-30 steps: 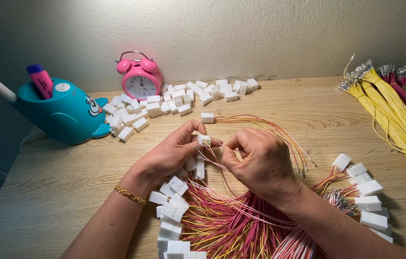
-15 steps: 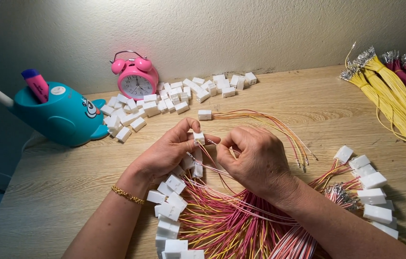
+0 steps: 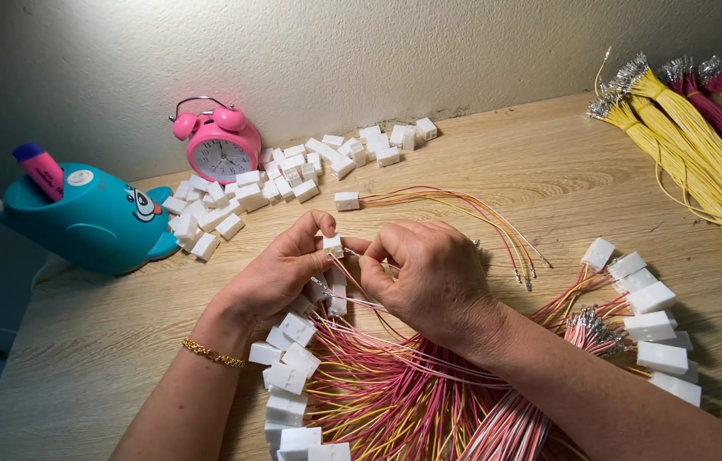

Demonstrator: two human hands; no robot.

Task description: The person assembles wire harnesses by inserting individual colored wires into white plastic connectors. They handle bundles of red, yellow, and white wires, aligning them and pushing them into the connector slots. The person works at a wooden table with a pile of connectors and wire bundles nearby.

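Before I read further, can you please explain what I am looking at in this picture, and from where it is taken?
A camera worn on a person's head looks down at their two bare hands over a wooden table. The left hand pinches a small white plastic connector; the right hand holds thin wires at it. Under the hands lie wired connectors with pink and yellow wires. Behind are loose white connectors, a pink alarm clock, a teal whale-shaped holder, and yellow wire bundles on the right.

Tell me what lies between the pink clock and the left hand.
In the head view, loose white connectors lie between the clock and the left hand.
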